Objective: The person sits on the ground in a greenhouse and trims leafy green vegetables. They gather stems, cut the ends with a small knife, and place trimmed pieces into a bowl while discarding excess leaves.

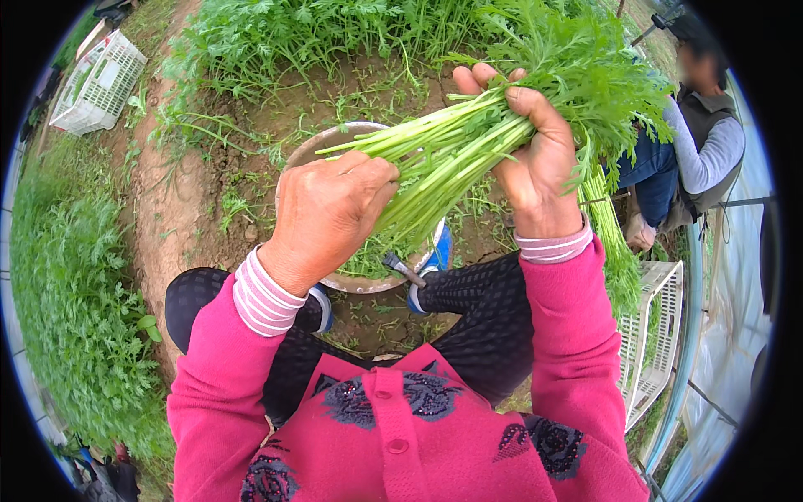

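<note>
My right hand (533,150) grips a bunch of leafy greens (464,144), perhaps chrysanthemum greens, around the upper stems. Its feathery leaves fan out to the upper right, and the pale stem ends point left. My left hand (332,216) is curled closed against those stem ends; its fingertips are hidden underneath. Below the bunch, between my feet, stands a round basin (359,286) with a worn rim and green trimmings (367,260) inside. A small tool with a short handle (406,271) rests across the basin's near right rim.
A white plastic crate (103,81) stands at upper left, another (659,351) at right beside stacked greens (618,257). Growing greens (81,301) line the left; more (326,31) grow ahead. A person (702,132) sits at right near plastic sheeting (731,301).
</note>
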Demonstrator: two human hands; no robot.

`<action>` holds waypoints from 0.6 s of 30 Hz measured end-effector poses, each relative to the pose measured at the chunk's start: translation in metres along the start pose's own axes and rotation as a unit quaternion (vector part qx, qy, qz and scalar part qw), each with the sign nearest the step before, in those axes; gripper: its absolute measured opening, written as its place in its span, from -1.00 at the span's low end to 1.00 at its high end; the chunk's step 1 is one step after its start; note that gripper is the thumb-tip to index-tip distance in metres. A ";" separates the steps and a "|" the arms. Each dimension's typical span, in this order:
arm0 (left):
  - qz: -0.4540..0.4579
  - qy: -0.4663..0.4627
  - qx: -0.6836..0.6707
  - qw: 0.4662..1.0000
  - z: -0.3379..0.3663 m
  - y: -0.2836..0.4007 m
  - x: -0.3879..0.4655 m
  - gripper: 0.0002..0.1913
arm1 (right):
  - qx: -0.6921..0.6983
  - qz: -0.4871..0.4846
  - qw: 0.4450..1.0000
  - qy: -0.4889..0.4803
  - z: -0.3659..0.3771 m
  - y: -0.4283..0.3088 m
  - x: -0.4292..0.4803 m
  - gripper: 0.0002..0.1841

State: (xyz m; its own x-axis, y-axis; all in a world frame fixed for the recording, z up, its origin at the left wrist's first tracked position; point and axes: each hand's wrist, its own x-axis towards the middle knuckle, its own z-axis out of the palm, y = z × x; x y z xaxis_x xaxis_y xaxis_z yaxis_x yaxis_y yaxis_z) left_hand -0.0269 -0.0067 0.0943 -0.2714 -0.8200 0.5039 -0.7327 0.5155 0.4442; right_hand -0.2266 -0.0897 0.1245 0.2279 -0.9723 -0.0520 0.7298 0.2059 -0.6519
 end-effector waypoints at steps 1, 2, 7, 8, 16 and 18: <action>-0.004 -0.003 -0.010 1.000 -0.002 0.001 0.000 -0.90 | 0.006 0.004 1.000 -0.001 -0.001 0.000 0.000 -0.72; -0.010 -0.020 -0.002 1.000 -0.002 0.001 -0.001 -0.90 | 0.002 0.007 1.000 0.003 -0.002 0.001 0.001 -0.72; -0.018 -0.044 -0.018 0.999 -0.006 -0.001 -0.004 -0.90 | -0.019 0.013 1.000 -0.004 -0.005 0.001 0.002 -0.73; -0.023 -0.084 0.023 0.996 -0.009 -0.002 -0.004 -0.90 | -0.022 0.007 1.000 -0.002 -0.005 -0.001 0.003 -0.74; -0.248 -0.264 -0.403 0.841 -0.022 0.010 0.001 -0.75 | -0.072 -0.072 0.995 -0.005 -0.006 -0.003 0.003 -0.78; -0.341 -0.161 -0.504 0.777 -0.005 0.016 0.003 -0.68 | -0.103 -0.083 0.991 -0.030 -0.002 0.006 -0.003 -0.77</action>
State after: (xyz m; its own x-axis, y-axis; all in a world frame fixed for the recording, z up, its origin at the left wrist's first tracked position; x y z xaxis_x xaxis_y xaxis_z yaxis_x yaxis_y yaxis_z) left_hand -0.0364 0.0002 0.1070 -0.2956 -0.9238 -0.2435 0.0432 -0.2675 0.9626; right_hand -0.2240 -0.0855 0.1195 0.1583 -0.9812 0.1104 0.6151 0.0105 -0.7884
